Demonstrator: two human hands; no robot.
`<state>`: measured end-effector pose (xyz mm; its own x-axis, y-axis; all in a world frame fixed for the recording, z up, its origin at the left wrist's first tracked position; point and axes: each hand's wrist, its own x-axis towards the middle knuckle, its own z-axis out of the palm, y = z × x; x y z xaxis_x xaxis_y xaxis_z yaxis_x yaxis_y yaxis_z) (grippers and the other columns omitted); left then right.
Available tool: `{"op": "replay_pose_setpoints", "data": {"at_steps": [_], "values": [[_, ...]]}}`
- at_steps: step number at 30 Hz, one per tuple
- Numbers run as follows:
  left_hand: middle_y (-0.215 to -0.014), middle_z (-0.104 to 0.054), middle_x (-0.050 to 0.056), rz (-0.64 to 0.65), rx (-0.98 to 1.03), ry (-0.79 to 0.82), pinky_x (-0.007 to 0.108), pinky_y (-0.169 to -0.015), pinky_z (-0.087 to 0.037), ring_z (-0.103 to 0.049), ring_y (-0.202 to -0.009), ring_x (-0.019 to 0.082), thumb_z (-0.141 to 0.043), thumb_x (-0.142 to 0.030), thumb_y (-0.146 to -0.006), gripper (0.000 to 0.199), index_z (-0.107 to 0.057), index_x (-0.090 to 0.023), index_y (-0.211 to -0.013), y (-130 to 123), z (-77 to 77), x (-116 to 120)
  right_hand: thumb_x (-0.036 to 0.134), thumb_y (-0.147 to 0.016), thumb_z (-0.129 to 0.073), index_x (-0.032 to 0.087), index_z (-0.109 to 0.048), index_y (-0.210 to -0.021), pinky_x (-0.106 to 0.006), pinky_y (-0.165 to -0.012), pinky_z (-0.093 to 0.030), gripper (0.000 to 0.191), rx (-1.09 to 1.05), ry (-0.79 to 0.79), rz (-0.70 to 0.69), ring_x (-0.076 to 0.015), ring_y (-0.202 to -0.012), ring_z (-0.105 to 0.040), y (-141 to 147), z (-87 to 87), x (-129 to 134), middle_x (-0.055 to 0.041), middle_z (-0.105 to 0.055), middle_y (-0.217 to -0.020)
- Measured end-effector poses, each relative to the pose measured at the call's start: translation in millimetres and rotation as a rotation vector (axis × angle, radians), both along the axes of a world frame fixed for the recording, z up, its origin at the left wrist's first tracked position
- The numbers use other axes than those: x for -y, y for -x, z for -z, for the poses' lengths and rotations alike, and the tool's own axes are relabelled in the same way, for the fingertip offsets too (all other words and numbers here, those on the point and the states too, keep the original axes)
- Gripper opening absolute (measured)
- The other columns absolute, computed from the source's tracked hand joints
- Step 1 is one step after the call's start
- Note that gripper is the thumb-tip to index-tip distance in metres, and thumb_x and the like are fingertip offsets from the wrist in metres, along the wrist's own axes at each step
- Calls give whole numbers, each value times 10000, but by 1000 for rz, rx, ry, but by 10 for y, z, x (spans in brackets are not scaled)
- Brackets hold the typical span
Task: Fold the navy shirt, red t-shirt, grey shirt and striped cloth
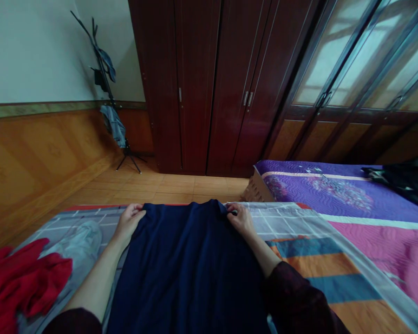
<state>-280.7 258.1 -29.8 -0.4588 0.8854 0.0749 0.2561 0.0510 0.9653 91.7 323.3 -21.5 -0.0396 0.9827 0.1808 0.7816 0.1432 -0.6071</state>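
The left hand [128,221] had its grip pinched on the far left corner of a navy garment [188,269], and the right hand [241,218] was clamped the same way on the far right corner. The garment lay flat on a grey checked sheet [282,222], its far edge close to the sheet's red-trimmed border. Bare sheet lay open to the right of it. To the left, a pale grey garment [80,241] lay just beside the left forearm, with a red garment [21,278] crumpled at the near left edge. Beyond lay tiled floor [181,185], a dark wardrobe [209,83], and a purple quilt [334,190] on the right.
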Motion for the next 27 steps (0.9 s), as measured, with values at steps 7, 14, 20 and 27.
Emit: {"op": "replay_pose_setpoints", "data": {"at_steps": [7,14,20,27], "values": [[-711,-627,-23,409,399,58,236,-646,-467,-600,-678,153,-663,-191,-550,214,-618,-192,-759,-61,-257,180,147,-670,-488,200,-624,-762,-355,-960,-421,173,-165,-84,20,-230,-1094,-591,-63,71,-201,-72,-662,-1151],[-609,-584,-47,379,294,128,209,-534,-405,-537,-557,128,-620,-190,-556,141,-587,-189,-693,4,-247,209,133,-657,-457,190,-667,-854,-256,-747,-492,294,-170,-48,-16,-192,-824,-658,-23,-19,-157,-29,-719,-851],[-717,-648,-1,-57,21,-8,265,-639,-475,-611,-692,190,-596,-344,-602,268,-588,-186,-818,75,-6,-6,269,-790,-445,187,-683,-762,-260,-605,-452,252,-9,31,81,-207,-699,-648,-75,-105,-139,-40,-684,-687],[-796,-703,43,-175,-127,-18,292,-715,-491,-649,-782,225,-592,-344,-612,286,-635,-170,-835,247,309,-187,253,-842,-473,172,-619,-1109,-311,-730,-429,315,222,-14,281,-242,-912,-629,-31,-75,-103,-103,-680,-959]]}}
